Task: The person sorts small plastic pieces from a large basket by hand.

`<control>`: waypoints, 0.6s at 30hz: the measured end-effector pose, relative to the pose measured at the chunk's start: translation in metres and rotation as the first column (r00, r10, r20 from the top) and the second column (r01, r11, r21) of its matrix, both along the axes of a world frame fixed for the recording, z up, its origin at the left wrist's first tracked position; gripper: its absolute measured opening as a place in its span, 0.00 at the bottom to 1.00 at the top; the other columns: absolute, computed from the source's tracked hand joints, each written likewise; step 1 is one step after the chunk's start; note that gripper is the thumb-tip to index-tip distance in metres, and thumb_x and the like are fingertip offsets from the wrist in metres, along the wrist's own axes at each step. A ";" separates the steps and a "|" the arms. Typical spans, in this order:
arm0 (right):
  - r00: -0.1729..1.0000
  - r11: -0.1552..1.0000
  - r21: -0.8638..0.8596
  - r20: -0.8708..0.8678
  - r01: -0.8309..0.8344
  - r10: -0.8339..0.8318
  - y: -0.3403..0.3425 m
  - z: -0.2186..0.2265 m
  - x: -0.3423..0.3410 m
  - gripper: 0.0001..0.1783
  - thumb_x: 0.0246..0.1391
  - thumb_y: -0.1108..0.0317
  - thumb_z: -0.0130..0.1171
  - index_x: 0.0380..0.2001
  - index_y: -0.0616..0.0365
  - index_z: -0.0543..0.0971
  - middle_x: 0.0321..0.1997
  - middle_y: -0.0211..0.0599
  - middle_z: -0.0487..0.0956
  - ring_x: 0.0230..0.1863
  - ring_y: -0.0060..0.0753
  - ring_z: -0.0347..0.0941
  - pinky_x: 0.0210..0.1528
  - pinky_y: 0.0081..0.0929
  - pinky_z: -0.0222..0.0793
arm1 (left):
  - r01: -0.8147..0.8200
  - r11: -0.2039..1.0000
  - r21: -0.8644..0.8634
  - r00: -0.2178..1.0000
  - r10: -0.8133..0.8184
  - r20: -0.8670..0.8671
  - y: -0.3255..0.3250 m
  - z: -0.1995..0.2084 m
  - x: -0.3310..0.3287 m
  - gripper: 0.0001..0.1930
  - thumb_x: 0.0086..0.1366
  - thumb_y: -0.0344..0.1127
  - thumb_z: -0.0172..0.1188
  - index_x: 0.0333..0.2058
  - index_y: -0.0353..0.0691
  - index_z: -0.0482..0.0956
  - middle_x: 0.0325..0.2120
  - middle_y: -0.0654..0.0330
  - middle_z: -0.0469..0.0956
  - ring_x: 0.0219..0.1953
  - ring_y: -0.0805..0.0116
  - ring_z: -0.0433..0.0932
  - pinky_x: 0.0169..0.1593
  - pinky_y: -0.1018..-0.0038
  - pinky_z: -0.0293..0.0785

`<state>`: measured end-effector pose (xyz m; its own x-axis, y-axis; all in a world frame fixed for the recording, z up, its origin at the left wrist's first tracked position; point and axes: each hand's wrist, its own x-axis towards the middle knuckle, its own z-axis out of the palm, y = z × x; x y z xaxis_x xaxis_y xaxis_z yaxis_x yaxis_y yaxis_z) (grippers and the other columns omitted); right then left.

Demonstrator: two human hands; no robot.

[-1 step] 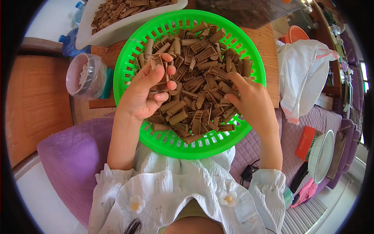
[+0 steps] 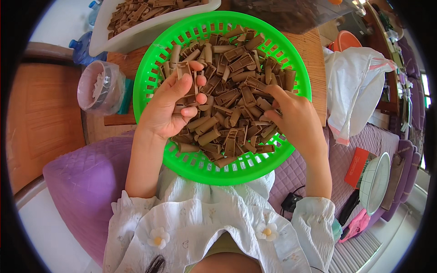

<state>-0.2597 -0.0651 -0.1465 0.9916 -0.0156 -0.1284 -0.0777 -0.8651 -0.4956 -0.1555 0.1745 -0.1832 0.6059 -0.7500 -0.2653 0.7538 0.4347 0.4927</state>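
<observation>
A round, bright green plastic basket (image 2: 298,129) with a slotted rim is in front of me. Heaped inside are many brown plastic half-tube pieces (image 2: 209,137), hollow on one side. My left hand (image 2: 170,102), over the basket's left part, is closed around a few of these brown pieces (image 2: 183,69), one upright between thumb and fingers. Toward the right side of the heap, my right hand (image 2: 296,116) is bent downward, its index finger and thumb apart and at the pieces. Its other fingers are partly hidden, and I see no piece clearly gripped there.
A white tub (image 2: 136,34) of similar brown pieces stands behind on the wooden table (image 2: 314,54), beside a clear bin (image 2: 282,16) with dark contents. A bag-lined clear container (image 2: 98,86) is at left. A white woven sack (image 2: 355,86) leans at right, near a purple quilted sofa (image 2: 91,182).
My right hand's fingers have curled in slightly at the heap. My left hand keeps its grip in nearly the same place.
</observation>
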 end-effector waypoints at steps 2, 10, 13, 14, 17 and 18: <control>0.999 1.000 -0.003 -0.043 -0.017 0.016 -0.001 0.007 0.003 0.19 0.41 0.73 0.63 0.40 0.58 0.72 0.30 0.45 0.77 0.32 0.51 0.73 0.34 0.40 0.69 | -0.024 0.998 0.054 0.999 0.023 0.035 0.000 0.000 -0.001 0.22 0.61 0.40 0.59 0.53 0.48 0.65 0.39 0.63 0.73 0.30 0.73 0.77 0.20 0.87 0.66; 0.999 0.996 0.084 -0.022 -0.043 0.045 -0.008 -0.001 0.001 0.20 0.39 0.73 0.62 0.40 0.55 0.72 0.27 0.38 0.77 0.31 0.45 0.74 0.35 0.36 0.67 | -0.062 0.989 0.133 0.977 0.033 0.211 -0.012 0.008 -0.010 0.29 0.58 0.37 0.62 0.56 0.48 0.61 0.45 0.60 0.70 0.31 0.71 0.78 0.21 0.86 0.70; 0.998 0.989 0.138 -0.044 -0.045 0.052 -0.007 -0.003 -0.001 0.17 0.42 0.73 0.61 0.38 0.60 0.72 0.30 0.43 0.77 0.32 0.48 0.74 0.35 0.39 0.68 | -0.039 0.996 0.076 0.984 0.025 0.176 -0.010 0.002 -0.009 0.18 0.58 0.32 0.62 0.47 0.47 0.69 0.44 0.62 0.69 0.31 0.72 0.77 0.19 0.87 0.66; 0.998 0.991 0.128 -0.055 -0.033 0.041 -0.006 -0.003 0.000 0.17 0.42 0.71 0.61 0.38 0.60 0.72 0.30 0.43 0.77 0.32 0.48 0.74 0.35 0.38 0.68 | -0.022 0.999 0.024 0.989 0.018 0.148 -0.009 0.000 -0.008 0.13 0.59 0.30 0.61 0.42 0.46 0.70 0.43 0.63 0.69 0.32 0.72 0.77 0.19 0.88 0.64; 0.999 0.998 0.052 -0.029 -0.033 0.035 -0.002 -0.007 -0.001 0.15 0.44 0.68 0.61 0.36 0.61 0.72 0.31 0.43 0.77 0.32 0.48 0.75 0.34 0.38 0.69 | 0.019 1.000 0.010 0.991 -0.020 0.131 -0.008 0.000 -0.005 0.09 0.59 0.31 0.61 0.35 0.46 0.69 0.41 0.64 0.68 0.32 0.75 0.75 0.17 0.89 0.60; 0.999 0.999 -0.014 0.005 -0.042 0.042 0.000 -0.009 -0.001 0.14 0.44 0.67 0.61 0.34 0.61 0.72 0.31 0.43 0.78 0.33 0.48 0.75 0.34 0.38 0.69 | 0.021 1.000 0.009 0.991 -0.022 0.130 -0.008 -0.001 -0.005 0.09 0.59 0.31 0.61 0.35 0.46 0.69 0.41 0.64 0.68 0.32 0.75 0.75 0.17 0.89 0.60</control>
<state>-0.2604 -0.0649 -0.1559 0.9920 0.0240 -0.1236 -0.0391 -0.8743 -0.4838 -0.1601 0.1663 -0.1839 0.6192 -0.7616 -0.1913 0.6924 0.4147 0.5904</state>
